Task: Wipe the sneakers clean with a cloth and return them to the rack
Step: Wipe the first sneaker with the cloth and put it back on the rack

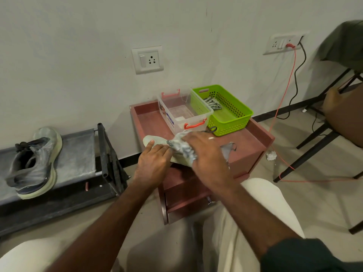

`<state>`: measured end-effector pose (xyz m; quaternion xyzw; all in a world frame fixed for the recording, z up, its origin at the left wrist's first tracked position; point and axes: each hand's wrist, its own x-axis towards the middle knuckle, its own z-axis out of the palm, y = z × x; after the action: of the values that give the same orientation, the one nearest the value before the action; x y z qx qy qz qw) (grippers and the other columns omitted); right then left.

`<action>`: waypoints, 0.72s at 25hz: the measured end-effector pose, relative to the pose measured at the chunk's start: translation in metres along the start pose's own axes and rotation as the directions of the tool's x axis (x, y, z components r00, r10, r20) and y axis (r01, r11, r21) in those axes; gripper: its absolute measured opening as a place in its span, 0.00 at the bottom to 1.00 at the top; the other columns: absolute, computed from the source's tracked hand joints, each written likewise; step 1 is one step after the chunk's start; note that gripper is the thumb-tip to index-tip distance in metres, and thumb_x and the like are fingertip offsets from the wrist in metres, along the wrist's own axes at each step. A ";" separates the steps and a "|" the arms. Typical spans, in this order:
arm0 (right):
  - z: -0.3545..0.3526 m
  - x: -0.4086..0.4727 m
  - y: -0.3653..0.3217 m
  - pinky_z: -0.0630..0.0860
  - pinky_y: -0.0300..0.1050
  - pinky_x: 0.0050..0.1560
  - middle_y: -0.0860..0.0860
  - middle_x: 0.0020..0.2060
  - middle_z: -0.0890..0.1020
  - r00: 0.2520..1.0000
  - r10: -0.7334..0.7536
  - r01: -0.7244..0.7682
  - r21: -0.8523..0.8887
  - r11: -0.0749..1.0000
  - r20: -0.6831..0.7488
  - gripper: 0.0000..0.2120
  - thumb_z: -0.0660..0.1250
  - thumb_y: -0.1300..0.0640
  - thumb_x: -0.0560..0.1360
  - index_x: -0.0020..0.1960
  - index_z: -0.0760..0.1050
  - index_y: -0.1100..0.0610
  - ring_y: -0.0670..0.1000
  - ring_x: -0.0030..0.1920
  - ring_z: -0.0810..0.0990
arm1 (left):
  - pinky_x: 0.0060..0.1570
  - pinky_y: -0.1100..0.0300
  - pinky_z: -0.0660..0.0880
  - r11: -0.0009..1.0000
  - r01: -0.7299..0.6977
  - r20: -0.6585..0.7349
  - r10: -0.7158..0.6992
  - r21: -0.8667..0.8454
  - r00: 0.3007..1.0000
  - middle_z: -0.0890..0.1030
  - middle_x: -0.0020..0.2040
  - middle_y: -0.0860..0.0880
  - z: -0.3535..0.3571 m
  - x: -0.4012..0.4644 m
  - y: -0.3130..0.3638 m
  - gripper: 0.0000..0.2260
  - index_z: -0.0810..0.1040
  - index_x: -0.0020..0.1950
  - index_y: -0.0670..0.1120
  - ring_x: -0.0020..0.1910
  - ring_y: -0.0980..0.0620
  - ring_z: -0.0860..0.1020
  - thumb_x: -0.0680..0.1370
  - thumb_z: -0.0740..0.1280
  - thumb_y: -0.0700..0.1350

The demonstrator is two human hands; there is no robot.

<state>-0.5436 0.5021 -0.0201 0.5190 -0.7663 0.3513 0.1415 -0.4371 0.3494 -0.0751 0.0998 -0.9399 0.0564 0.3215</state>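
Wiping step: at frame centre, on the red worktop (pixel 253 152), the left hand (pixel 152 160) grips the sneaker (pixel 157 141) while the right hand (pixel 204 154) presses the cloth (pixel 181 147) flat-fingered; next, probably turning it, then racking beside its mate (pixel 33 163) at left.

Left arm: bare, reaching forward from the lower left.
Left hand (pixel 155 160): my palm is down, fingers together and pointing right, thumb stretched up and away from them.
Right arm: crosses in from the lower right, a dark sleeve at my upper arm.
Right hand (pixel 204 154): back of my hand faces up, fingers spread and curved downward, a ring on one finger.
Spacing: my two hands sit just beside each other.
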 end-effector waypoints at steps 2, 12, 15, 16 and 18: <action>0.025 0.003 -0.002 0.75 0.50 0.62 0.54 0.56 0.82 0.974 0.025 -0.011 -0.064 0.998 0.227 0.24 0.69 0.71 0.65 0.61 0.78 0.58 0.57 0.57 0.79 | 0.62 0.39 0.76 1.000 -0.005 0.014 0.005 -0.002 1.000 0.86 0.49 0.41 0.001 -0.003 0.000 0.13 0.83 0.51 0.40 0.51 0.42 0.84 0.70 0.79 0.42; -0.050 0.009 0.069 0.75 0.50 0.55 0.56 0.52 0.82 0.967 0.252 -0.226 -0.347 0.910 0.031 0.17 0.64 0.68 0.69 0.55 0.80 0.58 0.59 0.54 0.79 | 0.63 0.42 0.75 1.000 0.005 0.011 -0.005 0.023 1.000 0.86 0.49 0.42 0.003 -0.002 -0.003 0.10 0.83 0.48 0.42 0.50 0.43 0.84 0.70 0.79 0.41; -0.037 0.004 0.026 0.72 0.47 0.63 0.55 0.57 0.82 1.000 -0.013 0.014 -0.066 0.998 0.007 0.23 0.59 0.67 0.67 0.59 0.80 0.61 0.55 0.59 0.76 | 0.62 0.41 0.77 1.000 0.005 0.034 -0.006 0.024 0.999 0.86 0.48 0.42 0.001 0.000 -0.001 0.11 0.82 0.47 0.42 0.50 0.43 0.85 0.69 0.79 0.41; -0.022 -0.003 0.015 0.72 0.48 0.63 0.55 0.56 0.82 0.986 -0.101 0.114 -0.088 0.990 0.134 0.22 0.57 0.65 0.68 0.58 0.80 0.61 0.56 0.58 0.77 | 0.61 0.40 0.77 1.000 0.004 0.049 -0.005 0.019 0.999 0.86 0.48 0.42 0.000 0.001 -0.001 0.12 0.82 0.48 0.42 0.49 0.43 0.85 0.68 0.80 0.41; -0.001 -0.009 0.017 0.76 0.52 0.58 0.55 0.53 0.82 0.930 -0.108 0.191 -0.213 0.958 0.352 0.18 0.57 0.62 0.72 0.56 0.81 0.59 0.58 0.54 0.78 | 0.60 0.41 0.77 1.000 0.002 0.084 -0.004 0.026 0.996 0.86 0.47 0.42 -0.003 0.003 0.000 0.12 0.83 0.47 0.42 0.48 0.43 0.85 0.68 0.80 0.42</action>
<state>-0.5553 0.5127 -0.0306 0.6073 -0.7743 0.1488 0.0976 -0.4374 0.3491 -0.0705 0.1078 -0.9517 0.0637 0.2803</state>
